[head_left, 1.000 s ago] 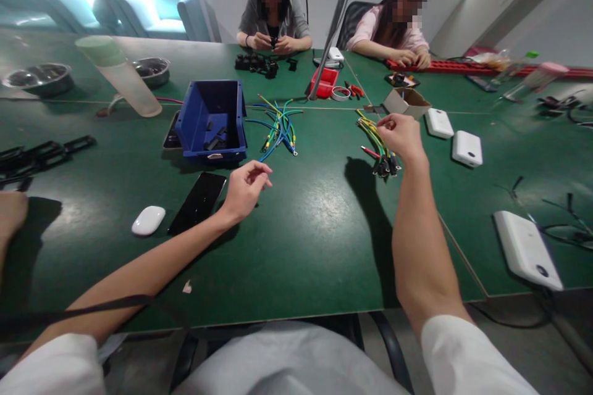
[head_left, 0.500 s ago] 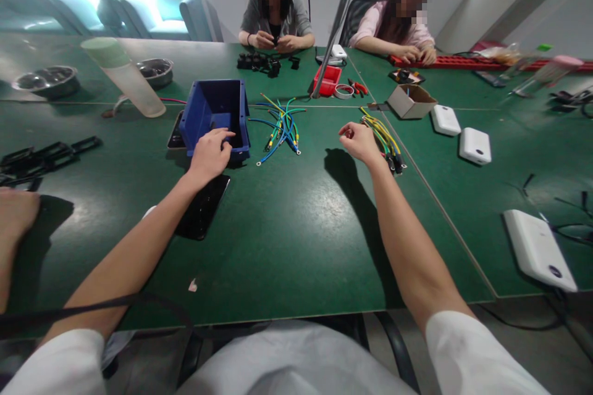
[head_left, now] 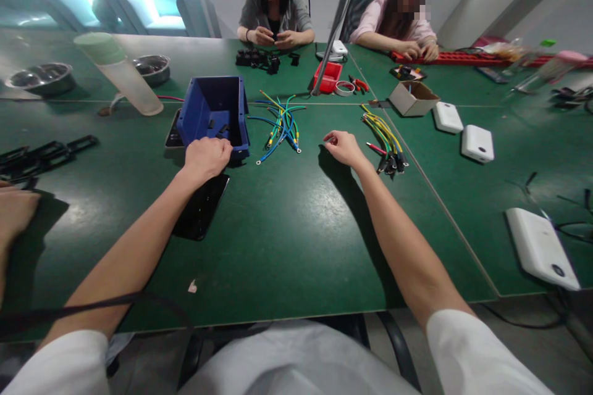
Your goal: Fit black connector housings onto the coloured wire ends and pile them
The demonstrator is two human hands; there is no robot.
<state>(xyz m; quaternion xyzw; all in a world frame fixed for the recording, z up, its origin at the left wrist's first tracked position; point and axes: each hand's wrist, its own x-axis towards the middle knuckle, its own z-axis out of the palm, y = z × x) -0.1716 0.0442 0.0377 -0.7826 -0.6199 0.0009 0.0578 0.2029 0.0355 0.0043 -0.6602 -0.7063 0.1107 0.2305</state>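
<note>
My left hand point(head_left: 208, 157) rests at the front lip of a blue plastic bin point(head_left: 189, 114), its fingers curled under and closed; what they hold, if anything, is hidden. A few small black pieces point(head_left: 223, 130) lie inside the bin. Over the table, my right hand point(head_left: 343, 148) is closed in a pinch, and anything in it is too small to make out. It sits between a loose pile of blue and green wires point(head_left: 282, 126) with ring terminals and a bundle of yellow-green wires point(head_left: 386, 139) with black ends. A red pen-like piece point(head_left: 376, 148) lies by that bundle.
A black phone point(head_left: 201, 207) lies under my left forearm. Around the table are a slanted bottle point(head_left: 125, 80), black frames point(head_left: 46, 157), a small cardboard box point(head_left: 414, 99), white devices point(head_left: 477, 143) and a metal pole point(head_left: 336, 24). Two co-workers sit opposite; another person's hand point(head_left: 16, 213) is at left.
My left hand has drawn back slightly to the bin's front lip and its fingers have curled in. My right hand has moved left, away from the yellow-green wires, uncovering the red piece.
</note>
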